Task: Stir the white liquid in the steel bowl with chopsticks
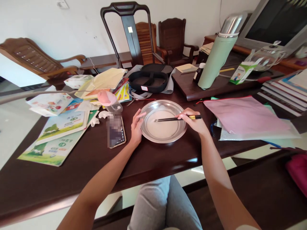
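A shallow steel dish (165,106) with pale liquid in it sits on the dark wooden table in front of me. My left hand (136,127) rests against the dish's left rim, thumb on the edge. My right hand (193,119) is over the right rim and holds a pair of dark chopsticks (168,119) with gold ends. The chopstick tips reach into the liquid near the middle of the dish.
A phone (116,133) lies left of the dish, with a pink-capped bottle (110,101) behind it. Booklets and packets (61,126) cover the left side. A pink folder (244,116), stacked books, a green flask (217,59) and a black case (148,80) stand right and behind.
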`<state>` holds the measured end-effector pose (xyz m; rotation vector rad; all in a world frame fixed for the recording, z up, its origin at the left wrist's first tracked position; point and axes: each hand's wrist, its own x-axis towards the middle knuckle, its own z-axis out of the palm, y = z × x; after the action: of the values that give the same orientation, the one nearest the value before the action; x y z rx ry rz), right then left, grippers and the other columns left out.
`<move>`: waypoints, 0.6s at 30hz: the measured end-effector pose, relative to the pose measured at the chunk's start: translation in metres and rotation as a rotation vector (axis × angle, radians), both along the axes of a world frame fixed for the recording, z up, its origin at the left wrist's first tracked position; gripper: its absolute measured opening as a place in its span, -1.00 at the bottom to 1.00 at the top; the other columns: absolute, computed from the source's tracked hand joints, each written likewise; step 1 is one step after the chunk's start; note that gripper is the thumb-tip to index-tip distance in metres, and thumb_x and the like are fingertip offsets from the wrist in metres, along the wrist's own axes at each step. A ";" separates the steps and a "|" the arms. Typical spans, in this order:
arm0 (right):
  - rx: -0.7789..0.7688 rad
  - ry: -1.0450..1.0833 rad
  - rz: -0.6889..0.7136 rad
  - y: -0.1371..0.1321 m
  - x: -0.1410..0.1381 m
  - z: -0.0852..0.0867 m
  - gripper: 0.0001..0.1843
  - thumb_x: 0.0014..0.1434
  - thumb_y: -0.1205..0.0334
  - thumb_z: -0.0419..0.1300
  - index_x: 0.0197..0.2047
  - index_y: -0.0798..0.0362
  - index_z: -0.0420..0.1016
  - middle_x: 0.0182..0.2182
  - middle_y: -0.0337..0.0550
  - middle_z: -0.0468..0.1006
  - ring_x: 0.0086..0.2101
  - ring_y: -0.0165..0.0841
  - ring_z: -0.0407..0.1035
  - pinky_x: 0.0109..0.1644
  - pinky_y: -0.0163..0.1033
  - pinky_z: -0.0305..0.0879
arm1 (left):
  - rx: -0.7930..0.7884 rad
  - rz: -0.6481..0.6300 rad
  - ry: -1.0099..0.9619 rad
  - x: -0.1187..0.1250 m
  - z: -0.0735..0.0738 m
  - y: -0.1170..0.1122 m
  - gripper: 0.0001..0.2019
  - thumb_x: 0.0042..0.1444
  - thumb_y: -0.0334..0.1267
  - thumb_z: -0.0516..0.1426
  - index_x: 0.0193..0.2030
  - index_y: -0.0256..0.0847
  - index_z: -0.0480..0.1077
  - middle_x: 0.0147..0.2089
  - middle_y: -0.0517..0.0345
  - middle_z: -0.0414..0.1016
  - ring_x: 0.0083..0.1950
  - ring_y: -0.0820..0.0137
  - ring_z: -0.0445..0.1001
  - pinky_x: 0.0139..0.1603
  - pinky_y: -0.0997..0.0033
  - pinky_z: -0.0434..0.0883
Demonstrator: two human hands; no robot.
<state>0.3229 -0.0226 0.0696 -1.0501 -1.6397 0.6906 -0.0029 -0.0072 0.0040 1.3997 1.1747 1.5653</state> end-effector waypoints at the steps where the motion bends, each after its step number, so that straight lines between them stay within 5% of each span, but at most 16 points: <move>1: 0.014 0.005 -0.055 0.001 0.002 -0.001 -0.28 0.32 -0.67 0.34 -0.37 -0.18 0.80 -0.31 -0.12 0.86 -0.18 -0.08 0.70 0.05 0.06 0.58 | -0.001 0.003 0.000 0.000 0.000 0.000 -0.46 0.30 0.39 0.38 0.10 0.02 0.80 0.65 -0.09 0.53 0.71 -0.20 0.42 0.78 -0.36 0.24; 5: 0.008 0.150 -0.230 0.000 0.013 -0.002 -0.19 0.33 -0.70 0.29 -0.54 -0.15 0.61 -0.49 -0.15 0.73 -0.34 -0.11 0.67 -0.01 0.06 0.60 | 0.005 0.002 0.011 -0.001 0.001 0.000 -0.42 0.28 0.43 0.39 0.11 0.01 0.81 0.62 -0.12 0.55 0.70 -0.20 0.42 0.79 -0.34 0.23; 12: -0.035 0.010 0.029 -0.002 0.000 0.002 -0.34 0.35 -0.58 0.38 -0.38 -0.18 0.79 -0.29 -0.11 0.87 -0.18 -0.07 0.73 0.04 0.07 0.62 | -0.002 0.000 0.034 -0.001 0.003 0.000 -0.43 0.30 0.41 0.37 0.11 0.01 0.80 0.62 -0.12 0.56 0.71 -0.20 0.41 0.80 -0.36 0.21; 18: 0.012 0.137 -0.227 0.001 0.013 -0.001 -0.22 0.36 -0.64 0.31 -0.54 -0.15 0.61 -0.48 -0.12 0.74 -0.32 -0.08 0.68 -0.01 0.09 0.61 | -0.014 0.003 0.008 0.000 0.003 -0.001 -0.42 0.28 0.43 0.38 0.11 0.00 0.80 0.63 -0.11 0.55 0.72 -0.20 0.41 0.79 -0.30 0.24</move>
<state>0.3359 -0.0221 0.0688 -1.1344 -1.3809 0.5881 -0.0030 -0.0085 0.0071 1.3969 1.1906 1.5516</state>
